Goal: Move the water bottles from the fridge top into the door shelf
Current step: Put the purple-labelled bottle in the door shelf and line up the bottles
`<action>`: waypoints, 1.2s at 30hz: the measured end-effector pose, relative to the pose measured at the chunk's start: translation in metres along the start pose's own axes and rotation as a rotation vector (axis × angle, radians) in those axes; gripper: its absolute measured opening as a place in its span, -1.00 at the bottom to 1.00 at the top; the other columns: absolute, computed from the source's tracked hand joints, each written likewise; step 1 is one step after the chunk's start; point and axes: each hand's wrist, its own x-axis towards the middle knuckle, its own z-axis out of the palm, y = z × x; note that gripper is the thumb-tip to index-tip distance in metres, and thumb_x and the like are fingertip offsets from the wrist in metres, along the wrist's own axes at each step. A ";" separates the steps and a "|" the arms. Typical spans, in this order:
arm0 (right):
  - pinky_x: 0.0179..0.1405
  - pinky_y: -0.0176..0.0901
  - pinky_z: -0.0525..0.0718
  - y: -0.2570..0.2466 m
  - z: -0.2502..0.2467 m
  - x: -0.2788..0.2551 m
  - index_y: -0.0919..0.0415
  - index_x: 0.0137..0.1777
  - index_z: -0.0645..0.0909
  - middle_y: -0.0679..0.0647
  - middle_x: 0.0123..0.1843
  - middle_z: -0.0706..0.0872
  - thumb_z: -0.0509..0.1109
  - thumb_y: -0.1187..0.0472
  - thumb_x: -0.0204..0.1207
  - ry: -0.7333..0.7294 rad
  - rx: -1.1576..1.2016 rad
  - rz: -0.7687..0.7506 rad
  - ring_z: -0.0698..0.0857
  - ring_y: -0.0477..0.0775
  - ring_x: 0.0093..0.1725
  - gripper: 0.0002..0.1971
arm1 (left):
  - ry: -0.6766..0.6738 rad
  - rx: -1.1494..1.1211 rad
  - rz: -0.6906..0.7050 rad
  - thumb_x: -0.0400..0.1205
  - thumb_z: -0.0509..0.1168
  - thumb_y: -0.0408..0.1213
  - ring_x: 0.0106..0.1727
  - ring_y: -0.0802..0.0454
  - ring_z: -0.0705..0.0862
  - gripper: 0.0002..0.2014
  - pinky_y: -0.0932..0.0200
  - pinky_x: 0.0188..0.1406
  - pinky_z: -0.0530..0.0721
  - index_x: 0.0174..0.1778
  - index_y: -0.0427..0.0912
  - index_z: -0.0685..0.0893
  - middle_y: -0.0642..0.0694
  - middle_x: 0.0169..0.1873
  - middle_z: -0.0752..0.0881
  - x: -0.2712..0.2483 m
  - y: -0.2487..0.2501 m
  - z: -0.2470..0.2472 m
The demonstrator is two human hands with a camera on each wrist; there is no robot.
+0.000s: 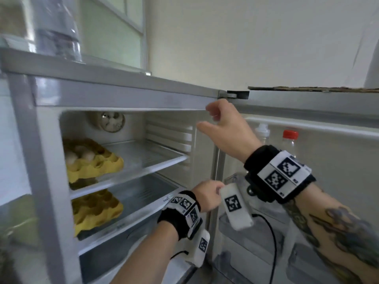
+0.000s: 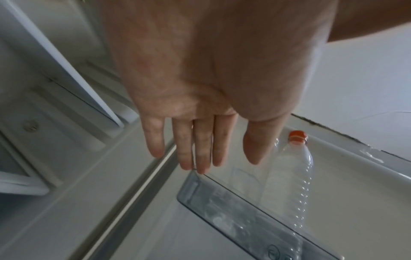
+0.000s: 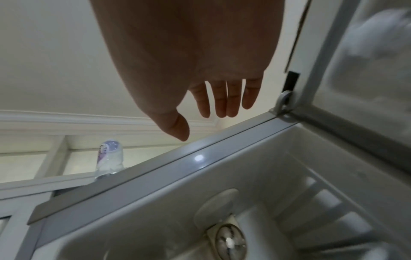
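Note:
A clear water bottle (image 1: 59,33) with a purple label stands on the fridge top (image 1: 123,78) at the left; it also shows in the right wrist view (image 3: 110,158). My right hand (image 1: 207,119) is raised at the fridge's top front edge, right of that bottle, empty, with relaxed fingers (image 3: 222,105). My left hand (image 1: 211,191) is lower, at the door shelf (image 1: 231,179), holding nothing, its fingers (image 2: 200,149) straight. A red-capped bottle (image 2: 289,176) stands in the clear door shelf (image 2: 233,207). Beside that bottle (image 1: 290,135) stands a white-capped bottle (image 1: 262,130).
The fridge door hangs open to the right. Two yellow egg trays (image 1: 92,160) (image 1: 96,210) lie on the inner glass shelves. A round dial (image 1: 111,121) sits on the back wall. A lower door bin (image 1: 256,242) is below. A cardboard sheet (image 1: 307,89) lies on top at the right.

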 end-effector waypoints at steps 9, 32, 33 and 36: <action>0.15 -0.17 0.54 -0.152 0.012 0.093 0.10 0.52 0.33 -0.04 0.30 0.54 0.44 -0.20 0.43 -0.047 0.317 -0.174 0.58 -0.06 0.24 -0.26 | 0.266 0.093 -0.030 0.55 0.32 0.01 0.29 0.07 0.62 -0.62 0.20 0.30 0.53 0.28 0.03 0.60 0.03 0.25 0.69 -0.064 -0.027 -0.053; -0.06 0.09 0.83 -0.211 0.043 0.115 0.30 0.14 0.65 0.22 0.03 0.82 0.61 0.05 0.29 -0.122 0.471 -0.203 0.84 0.20 -0.06 -0.52 | 0.549 0.044 -0.015 0.62 0.26 -0.09 0.30 0.08 0.58 -0.56 0.15 0.32 0.51 0.42 -0.10 0.47 -0.02 0.32 0.60 -0.140 -0.008 -0.145; -0.09 0.02 0.83 -0.204 0.036 0.110 0.32 0.16 0.63 0.24 0.06 0.81 0.62 0.09 0.31 -0.099 0.501 -0.211 0.84 0.19 -0.04 -0.52 | 0.555 0.030 -0.005 0.62 0.26 -0.11 0.30 0.08 0.58 -0.57 0.16 0.30 0.52 0.41 -0.10 0.47 -0.02 0.32 0.60 -0.137 -0.006 -0.142; -0.17 -0.14 0.82 -0.168 0.012 0.086 0.32 0.25 0.50 0.21 0.09 0.75 0.64 0.15 0.31 -0.048 0.627 -0.188 0.85 0.11 -0.07 -0.42 | 0.583 -0.051 0.052 0.62 0.29 -0.21 0.17 0.10 0.61 -0.64 0.39 0.06 0.56 0.34 -0.15 0.54 -0.07 0.25 0.64 -0.124 -0.002 -0.130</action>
